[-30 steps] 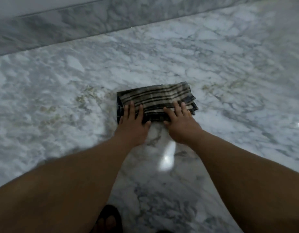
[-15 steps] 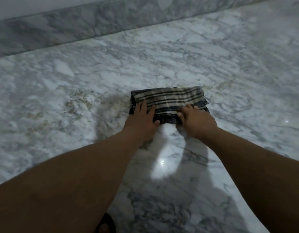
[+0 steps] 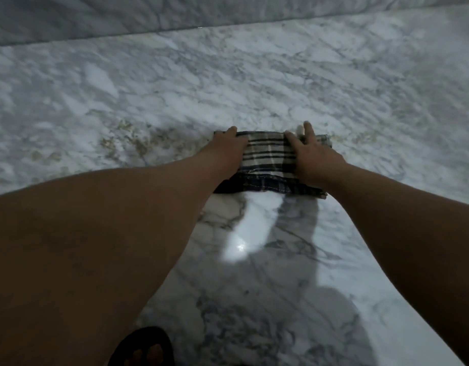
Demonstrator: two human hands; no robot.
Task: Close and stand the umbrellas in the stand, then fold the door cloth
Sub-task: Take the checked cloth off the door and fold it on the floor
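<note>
1. Nearest, a sandalled foot (image 3: pixel 146 350) stood on the marble floor (image 3: pixel 254 88).
2. Beyond it lay the striped door cloth (image 3: pixel 266 159), a compact folded bundle.
3. Both hands had slid from its near edge to its far edge: left hand (image 3: pixel 225 151) and right hand (image 3: pixel 311 154) pressed it, fingers extended, which suggested a final flattening.

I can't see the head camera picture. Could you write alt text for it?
A person's left hand and right hand rest on top of a folded striped cloth lying on a marble floor. Both bare forearms reach in from below, and a dark sandal shows at the bottom edge.
</note>
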